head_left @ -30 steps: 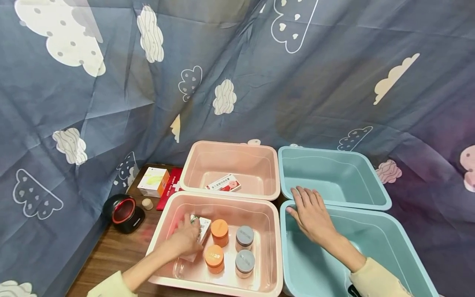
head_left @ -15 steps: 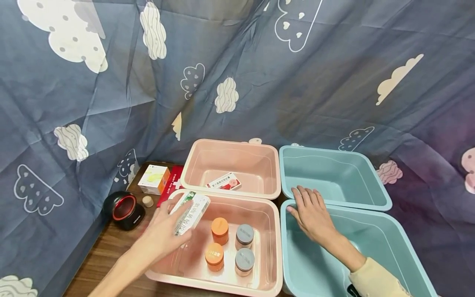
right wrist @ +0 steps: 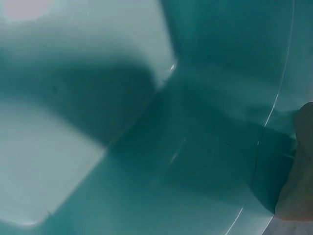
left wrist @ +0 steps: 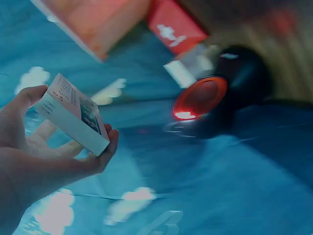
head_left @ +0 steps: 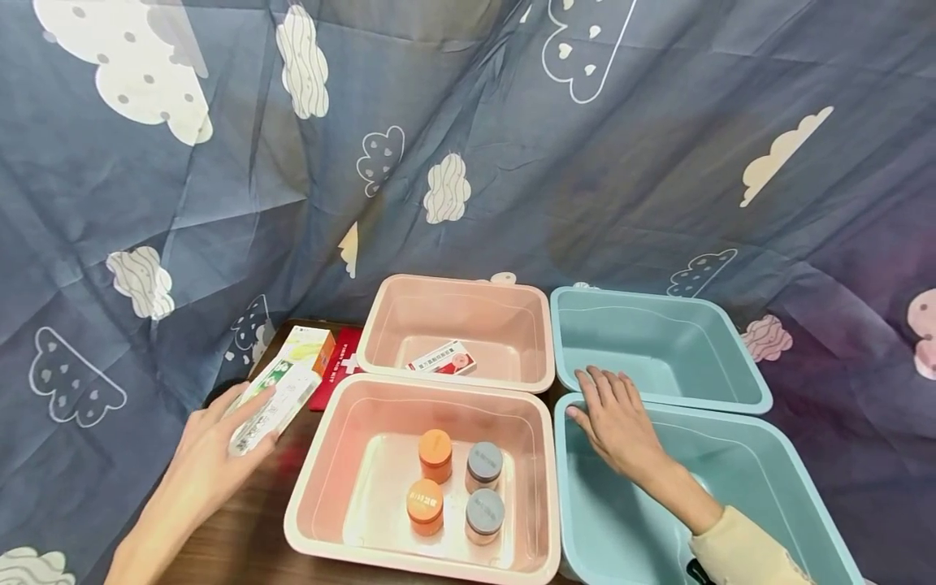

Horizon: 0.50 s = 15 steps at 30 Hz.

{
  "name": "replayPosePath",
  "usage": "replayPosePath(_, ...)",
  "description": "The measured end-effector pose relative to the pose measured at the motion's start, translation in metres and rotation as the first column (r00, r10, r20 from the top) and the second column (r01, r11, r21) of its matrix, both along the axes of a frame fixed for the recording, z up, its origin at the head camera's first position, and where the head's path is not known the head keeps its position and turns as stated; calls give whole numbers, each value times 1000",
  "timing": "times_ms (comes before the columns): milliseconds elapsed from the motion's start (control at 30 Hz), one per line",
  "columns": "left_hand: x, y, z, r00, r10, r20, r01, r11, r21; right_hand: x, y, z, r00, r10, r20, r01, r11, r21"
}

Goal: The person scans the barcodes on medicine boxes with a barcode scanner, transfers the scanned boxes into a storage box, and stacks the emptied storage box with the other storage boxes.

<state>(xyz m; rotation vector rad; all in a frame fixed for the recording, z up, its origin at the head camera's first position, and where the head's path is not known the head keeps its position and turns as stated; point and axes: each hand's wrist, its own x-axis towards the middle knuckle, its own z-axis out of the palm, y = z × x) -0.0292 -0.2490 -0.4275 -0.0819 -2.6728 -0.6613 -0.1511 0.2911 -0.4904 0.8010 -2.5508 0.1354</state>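
A white and green medicine box [head_left: 281, 402] is held in my left hand [head_left: 208, 455], left of the near pink bin [head_left: 420, 392] and above the wooden table. In the left wrist view, thumb and fingers grip the same box [left wrist: 73, 115] by its edges. My right hand [head_left: 617, 422] rests with its fingers extended on the rim of the near blue bin [head_left: 731, 418]. Only a piece of that hand [right wrist: 299, 171] shows in the right wrist view. Inside the near pink bin stand two orange-capped jars [head_left: 435, 455] and two grey-capped jars [head_left: 484, 465].
The far pink bin [head_left: 457, 284] holds a white and red box [head_left: 442, 359]. Beside it is the far blue bin [head_left: 643, 297]. On the table lie a red first aid pouch [head_left: 329, 388] and a yellow-orange box [head_left: 310, 345]. A black device [left wrist: 244, 78] with a red ring stands there too.
My left hand has lifted the medicine box out of the near pink bin and carried it left over the table. The right hand has stayed at the blue bin's rim.
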Motion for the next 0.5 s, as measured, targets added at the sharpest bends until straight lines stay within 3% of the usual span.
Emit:
replayPosePath(167, 9, -18, -33, 993, 50, 104, -52, 999, 15, 0, 1, -3, 1000, 3, -10, -3, 1000, 2)
replayPosePath(233, 12, -21, -42, 979, 80, 189, -83, 996, 11, 0, 2, -5, 1000, 5, -19, -5, 1000, 4)
replayPosePath(300, 14, -25, -49, 960, 100, 262, -107, 994, 12, 0, 2, -5, 999, 9, -31, -9, 1000, 1)
replayPosePath(500, 11, -34, -57, 919, 120, 375, -152, 987, 58, -1, 3, -4, 998, 11, -57, -11, 1000, 1)
